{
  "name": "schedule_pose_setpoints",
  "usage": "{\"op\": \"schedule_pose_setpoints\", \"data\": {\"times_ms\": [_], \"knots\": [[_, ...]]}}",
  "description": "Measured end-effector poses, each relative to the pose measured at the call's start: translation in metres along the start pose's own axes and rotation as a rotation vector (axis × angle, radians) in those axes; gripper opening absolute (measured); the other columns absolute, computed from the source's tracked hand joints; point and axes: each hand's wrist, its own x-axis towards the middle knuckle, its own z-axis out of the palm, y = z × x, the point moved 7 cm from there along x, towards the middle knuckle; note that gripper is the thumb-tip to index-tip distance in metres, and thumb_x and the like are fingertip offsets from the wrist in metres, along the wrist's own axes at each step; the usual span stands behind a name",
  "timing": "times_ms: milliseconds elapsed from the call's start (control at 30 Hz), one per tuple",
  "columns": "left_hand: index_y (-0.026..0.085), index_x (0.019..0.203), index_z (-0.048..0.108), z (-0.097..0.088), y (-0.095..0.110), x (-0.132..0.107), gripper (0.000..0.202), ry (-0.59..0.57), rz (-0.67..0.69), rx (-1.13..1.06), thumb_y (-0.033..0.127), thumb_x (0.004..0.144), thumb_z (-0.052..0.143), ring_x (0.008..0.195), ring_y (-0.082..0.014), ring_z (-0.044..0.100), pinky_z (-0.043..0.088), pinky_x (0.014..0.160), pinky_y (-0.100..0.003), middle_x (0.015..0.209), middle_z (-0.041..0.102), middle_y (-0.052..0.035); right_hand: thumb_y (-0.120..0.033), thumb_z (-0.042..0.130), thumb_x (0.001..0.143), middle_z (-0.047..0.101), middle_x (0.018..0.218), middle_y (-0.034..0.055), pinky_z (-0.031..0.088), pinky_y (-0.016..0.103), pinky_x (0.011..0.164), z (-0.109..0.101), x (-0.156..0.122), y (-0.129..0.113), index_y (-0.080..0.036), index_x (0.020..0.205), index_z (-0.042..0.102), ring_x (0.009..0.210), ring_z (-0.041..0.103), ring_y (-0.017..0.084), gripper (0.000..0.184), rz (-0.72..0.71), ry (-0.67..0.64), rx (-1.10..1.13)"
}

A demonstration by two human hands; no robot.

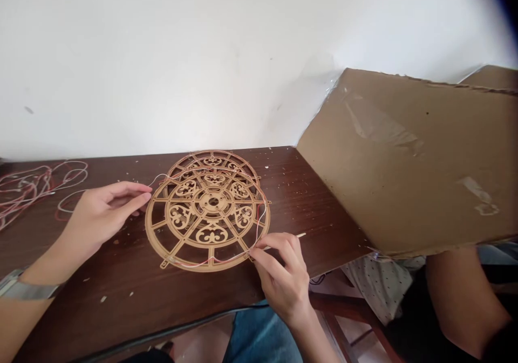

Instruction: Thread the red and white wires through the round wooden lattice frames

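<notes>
Two ornate laser-cut wooden discs lie on the table, the front disc overlapping the rear disc. A thin red-and-white wire runs around the front disc's rim. My left hand is at the disc's upper left, its thumb and forefinger pinching the wire. At the lower right edge, my right hand grips a thin wooden stick, with its fingertips against the rim. The stick's inner end is hidden by my fingers.
A tangle of red and white wires lies at the table's left. Wood chips dot the dark table. A cardboard sheet leans in from the right, above a seated person's arm. A black cable runs along the front edge.
</notes>
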Motion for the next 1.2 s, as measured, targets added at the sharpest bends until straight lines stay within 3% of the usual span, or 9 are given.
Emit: {"op": "schedule_pose_setpoints", "data": {"times_ms": [133,233,367,500,667,800,933,1033,1200], "knots": [[0.024,0.112,0.084,0.003,-0.003,0.001,0.039,-0.021,-0.153,-0.194,0.052,0.085,0.086,0.07,-0.0162,0.065,0.052,0.059,-0.027,0.098,0.081,-0.0061,0.001,0.067,0.101,0.069,0.107,0.0048,0.048,0.033,0.094,0.0,0.002,0.0,-0.019,0.106,0.072,0.104,0.062,0.014,0.021,-0.002,0.002,0.006],[0.02,0.108,0.084,0.006,-0.003,0.002,0.042,-0.044,-0.226,-0.365,0.047,0.077,0.093,0.087,-0.0202,0.071,0.058,0.065,-0.027,0.115,0.081,-0.0101,-0.001,0.066,0.102,0.07,0.107,0.0047,0.047,0.033,0.093,-0.001,0.003,0.0,-0.019,0.107,0.072,0.103,0.062,0.014,0.02,-0.003,0.004,0.004],[0.017,0.106,0.084,0.012,-0.006,0.0,0.051,-0.088,-0.351,-0.528,0.044,0.066,0.102,0.091,-0.0218,0.074,0.062,0.072,-0.028,0.107,0.082,-0.0099,0.0,0.067,0.102,0.07,0.107,0.0049,0.047,0.033,0.093,-0.001,0.002,0.0,-0.019,0.108,0.072,0.103,0.063,0.014,0.021,0.003,0.0,0.01],[0.017,0.105,0.086,0.012,-0.004,-0.003,0.053,-0.081,-0.376,-0.554,0.04,0.062,0.105,0.092,-0.0229,0.075,0.065,0.079,-0.032,0.109,0.083,-0.01,-0.001,0.067,0.102,0.07,0.107,0.0048,0.047,0.034,0.093,0.0,0.002,0.001,-0.02,0.109,0.072,0.104,0.063,0.015,0.021,0.005,0.0,0.016],[0.017,0.107,0.086,0.011,0.001,-0.005,0.048,-0.077,-0.359,-0.531,0.036,0.066,0.104,0.098,-0.0249,0.076,0.064,0.078,-0.03,0.112,0.083,-0.0111,0.001,0.069,0.1,0.07,0.107,0.0048,0.048,0.034,0.093,0.001,0.001,0.002,-0.019,0.109,0.072,0.104,0.062,0.015,0.022,0.001,-0.005,0.014],[0.015,0.11,0.085,0.016,0.003,-0.007,0.042,-0.09,-0.371,-0.706,0.029,0.073,0.099,0.096,-0.0225,0.077,0.066,0.08,-0.028,0.108,0.084,-0.0107,0.001,0.068,0.1,0.069,0.108,0.0055,0.048,0.034,0.093,0.0,-0.001,0.001,-0.019,0.109,0.072,0.104,0.062,0.015,0.023,0.007,-0.005,0.021],[0.011,0.105,0.083,0.031,0.016,-0.015,0.029,-0.225,-0.342,-0.844,0.033,0.087,0.09,0.082,-0.0205,0.077,0.071,0.077,-0.033,0.1,0.083,-0.0139,0.004,0.068,0.098,0.069,0.107,0.0049,0.049,0.034,0.092,-0.003,-0.001,0.0,-0.02,0.108,0.073,0.104,0.062,0.016,0.026,-0.002,0.008,0.013],[0.013,0.115,0.079,0.044,0.029,-0.026,0.035,-0.339,-0.351,-0.827,0.031,0.088,0.091,0.083,-0.023,0.081,0.073,0.077,-0.033,0.102,0.083,-0.0143,0.007,0.068,0.097,0.069,0.106,0.0045,0.048,0.034,0.093,-0.003,-0.001,-0.002,-0.019,0.107,0.073,0.105,0.062,0.015,0.028,-0.019,-0.001,-0.014],[0.018,0.144,0.064,0.05,0.04,-0.038,0.061,-0.403,-0.343,-0.864,0.029,0.089,0.089,0.067,-0.0257,0.081,0.073,0.067,-0.035,0.093,0.081,-0.0091,0.004,0.074,0.096,0.072,0.103,0.0032,0.049,0.034,0.093,-0.002,0.001,-0.004,-0.018,0.103,0.075,0.104,0.066,0.015,0.023,-0.043,-0.027,-0.016]]}}
